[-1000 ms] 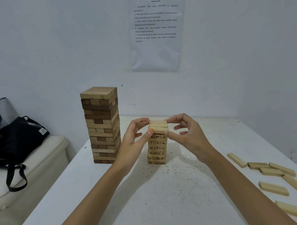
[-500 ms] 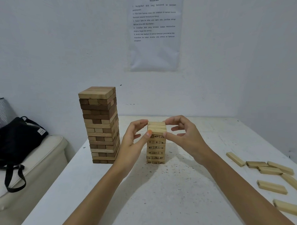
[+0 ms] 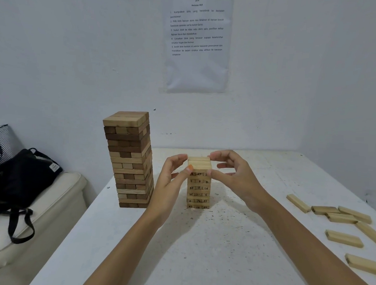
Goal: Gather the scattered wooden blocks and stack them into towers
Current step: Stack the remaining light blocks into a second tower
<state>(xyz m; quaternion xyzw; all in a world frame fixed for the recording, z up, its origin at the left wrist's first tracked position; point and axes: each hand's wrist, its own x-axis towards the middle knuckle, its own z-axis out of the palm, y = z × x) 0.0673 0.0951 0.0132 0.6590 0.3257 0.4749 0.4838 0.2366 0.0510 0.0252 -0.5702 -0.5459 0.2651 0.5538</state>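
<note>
Head view shows the left hand and right hand each pinching the top layer of the short numbered tower at mid-table, just right of the tall tower, with loose blocks lying flat at the right edge.

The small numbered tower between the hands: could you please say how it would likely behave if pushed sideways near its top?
The small numbered tower is loose stacked layers, so a push up high would probably slide the top blocks off rather than move it whole. It is narrow for its height, so it may tip.
</note>
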